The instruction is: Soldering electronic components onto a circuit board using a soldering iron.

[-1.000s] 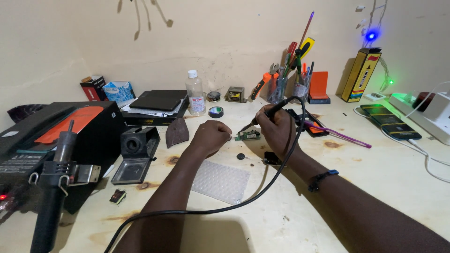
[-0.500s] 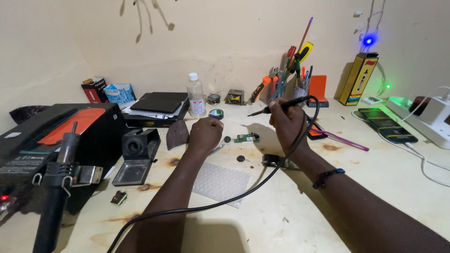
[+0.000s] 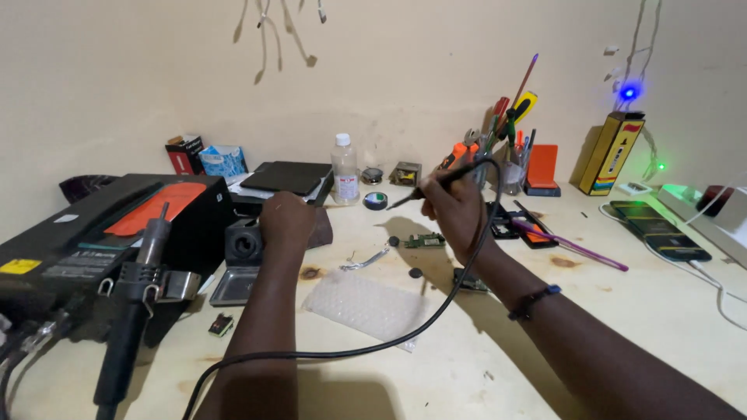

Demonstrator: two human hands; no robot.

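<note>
Two bare hands work over a pale, scorch-marked wooden worktop (image 3: 622, 327). Right hand (image 3: 455, 210) has its grip closed around a slim black soldering iron (image 3: 436, 183), held raised above and left of a small green circuit board (image 3: 424, 241), its glossy black cord (image 3: 405, 334) looping toward the viewer. Left hand (image 3: 286, 220) is fisted left of the board; what its grip encloses cannot be told. Near the board lies a bubbly clear plastic sheet (image 3: 369, 307). Far right of the board stands a tall yellow box (image 3: 613, 152); far left, a small red box (image 3: 184, 154).
</note>
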